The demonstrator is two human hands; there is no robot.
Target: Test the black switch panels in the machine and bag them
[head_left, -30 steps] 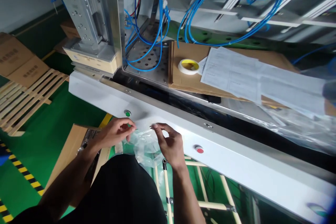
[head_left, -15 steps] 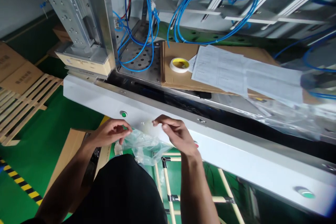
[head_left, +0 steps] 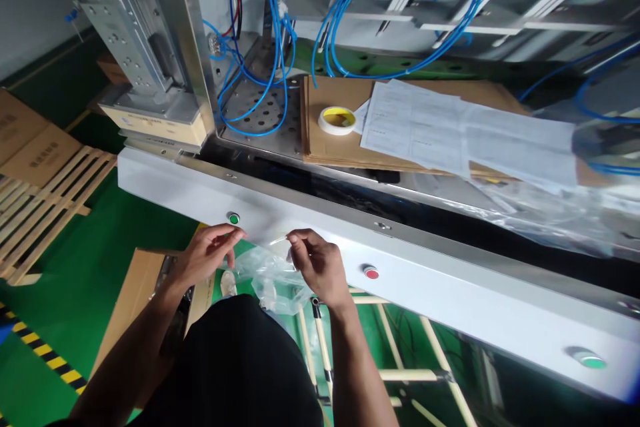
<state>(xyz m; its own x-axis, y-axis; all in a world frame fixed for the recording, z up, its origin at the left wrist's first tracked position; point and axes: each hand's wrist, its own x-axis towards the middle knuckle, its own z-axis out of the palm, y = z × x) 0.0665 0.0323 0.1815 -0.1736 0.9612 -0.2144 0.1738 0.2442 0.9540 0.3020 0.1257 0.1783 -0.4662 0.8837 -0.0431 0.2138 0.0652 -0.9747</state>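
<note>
Bare forearms, bare hands (head_left: 320,265), black garment below, perhaps trousers or a shirt

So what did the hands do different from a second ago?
The right hand lifted up over the red button half a second ago, then came back down beside the left hand. Both keep pinching the top of the clear bag in front of the white panel. The tape roll and papers lie as before.

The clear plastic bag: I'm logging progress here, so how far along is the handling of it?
Done: nothing looks taken out yet. In hand: the left hand and right hand pinch the top edge of the clear plastic bag in front of the white panel. Left: the bag hangs crumpled, and its contents cannot be made out.
</note>
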